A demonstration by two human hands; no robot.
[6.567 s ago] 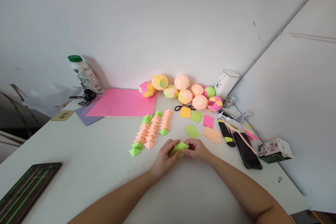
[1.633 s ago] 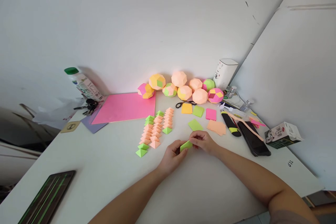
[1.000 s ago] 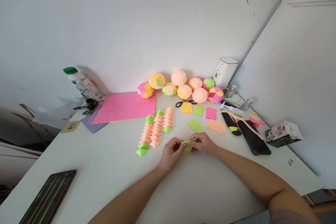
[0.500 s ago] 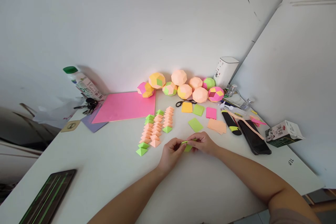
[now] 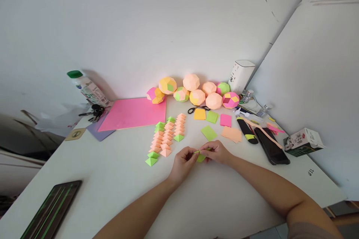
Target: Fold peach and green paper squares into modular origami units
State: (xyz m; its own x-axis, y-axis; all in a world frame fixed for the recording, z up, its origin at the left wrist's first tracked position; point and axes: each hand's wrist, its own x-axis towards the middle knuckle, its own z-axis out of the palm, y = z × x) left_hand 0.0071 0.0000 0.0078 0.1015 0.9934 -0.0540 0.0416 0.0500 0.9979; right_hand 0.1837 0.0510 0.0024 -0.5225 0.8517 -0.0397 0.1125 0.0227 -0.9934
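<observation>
Between my two hands is a small piece of green paper (image 5: 201, 158), with a fold along its top edge. My left hand (image 5: 183, 161) pinches its left end between thumb and fingers. At the other end, my right hand (image 5: 217, 152) grips the paper the same way; some fingers are hidden behind it. Just beyond lies a flat green sheet (image 5: 209, 133), with a stack of peach sheets (image 5: 231, 134) to its right. Rows of folded peach paper pieces (image 5: 167, 134) stand left of my hands, with a green folded piece (image 5: 151, 161) at the near end.
Several paper balls (image 5: 214, 101) line the wall. Black scissors (image 5: 198, 109) lie behind yellow sheets (image 5: 199, 114). On the right are a utility knife (image 5: 247, 130), a phone (image 5: 270, 147) and a carton (image 5: 303, 142). A pink board (image 5: 133, 114) and a bottle (image 5: 88, 89) are at left.
Both hands stay in the same place, still pinching the green paper. Its upper edge looks slightly thinner now. Nothing else on the table has moved.
</observation>
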